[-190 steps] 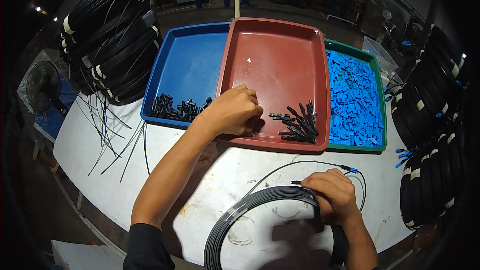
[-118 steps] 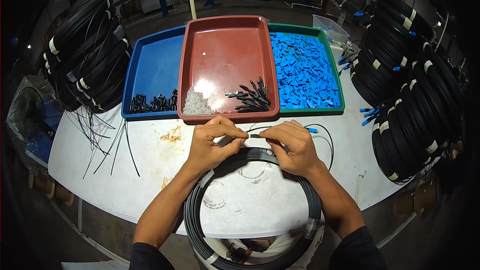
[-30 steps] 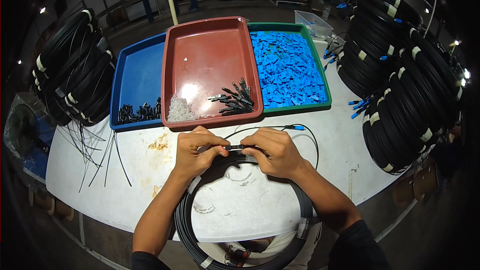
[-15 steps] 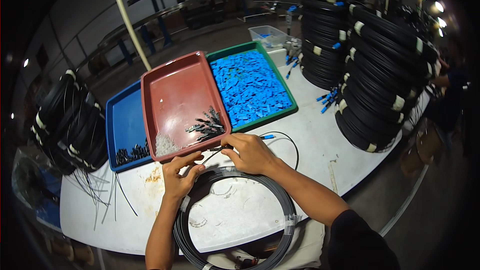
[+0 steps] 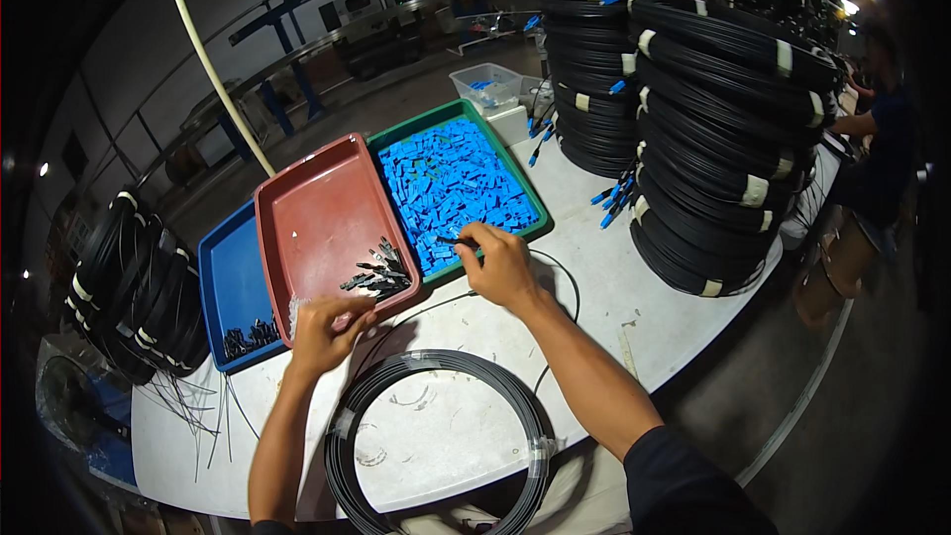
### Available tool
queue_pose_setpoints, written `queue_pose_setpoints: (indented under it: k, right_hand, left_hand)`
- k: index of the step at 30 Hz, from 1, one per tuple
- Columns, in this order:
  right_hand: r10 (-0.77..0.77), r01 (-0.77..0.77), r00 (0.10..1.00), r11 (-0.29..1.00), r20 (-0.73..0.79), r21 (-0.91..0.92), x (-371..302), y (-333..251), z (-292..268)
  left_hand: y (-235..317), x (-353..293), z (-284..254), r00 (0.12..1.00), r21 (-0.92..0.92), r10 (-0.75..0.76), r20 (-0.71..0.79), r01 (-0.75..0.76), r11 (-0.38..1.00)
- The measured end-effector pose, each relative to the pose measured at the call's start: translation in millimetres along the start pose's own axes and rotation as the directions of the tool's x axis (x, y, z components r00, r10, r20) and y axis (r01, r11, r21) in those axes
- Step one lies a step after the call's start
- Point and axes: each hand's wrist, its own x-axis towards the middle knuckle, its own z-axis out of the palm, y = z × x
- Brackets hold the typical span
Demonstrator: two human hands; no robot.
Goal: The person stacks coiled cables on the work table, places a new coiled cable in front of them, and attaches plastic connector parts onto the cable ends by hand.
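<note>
My left hand (image 5: 322, 335) is over the near left corner of the red tray (image 5: 322, 203), covering most of a pile of small clear pieces there. Its thumb and fingers are pinched, and whatever they hold is hidden. My right hand (image 5: 497, 266) reaches to the near edge of the green tray (image 5: 530, 200), by the heap of small blue plastic parts (image 5: 456, 178). Its fingertips pinch around a small dark piece too unclear to name. Below both hands lies a taped coil of black cable (image 5: 342, 456). A thin cable end (image 5: 421, 312) runs between the hands.
Black connector pieces (image 5: 381, 272) lie in the red tray. A blue tray (image 5: 233, 277) holds more dark pieces. Tall stacks of black cable coils (image 5: 713, 149) stand at right, another stack (image 5: 129, 287) at left. A clear bin (image 5: 485, 87) sits behind. Another person (image 5: 872, 129) is at far right.
My right hand has moved from the red tray's near edge to the green tray. My left hand has moved left, over the clear pieces. The view has shifted somewhat.
</note>
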Motion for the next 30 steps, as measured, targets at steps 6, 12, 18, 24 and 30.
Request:
queue_pose_setpoints:
  k: [6,12,18,24,30]
  right_hand:
    - [-0.063,0.055,0.993,0.994,-0.095,-0.093,4.6,9.0,-2.2]
    - [-0.071,0.056,0.995,0.982,-0.076,-0.181,4.5,17.4,-6.1]
    - [-0.081,0.069,0.996,0.973,-0.047,-0.221,2.9,12.2,-3.8]
    - [-0.095,0.086,0.995,0.961,-0.022,-0.264,2.3,12.9,-8.4]
    - [-0.071,0.072,0.997,0.973,0.012,-0.219,1.6,4.9,-1.0]
  left_hand:
    - [-6.8,61.8,13.1,0.937,0.237,0.292,0.192,-0.333,0.913]
    - [-29.1,110.7,46.9,0.906,0.224,0.390,0.166,-0.420,0.880]
    - [-53.1,155.7,63.0,0.896,0.224,0.424,0.127,-0.443,0.868]
    - [-50.8,185.6,78.4,0.872,0.308,0.320,0.370,-0.440,0.843]
    - [-73.1,190.3,103.5,0.877,0.469,0.472,0.093,-0.456,0.756]
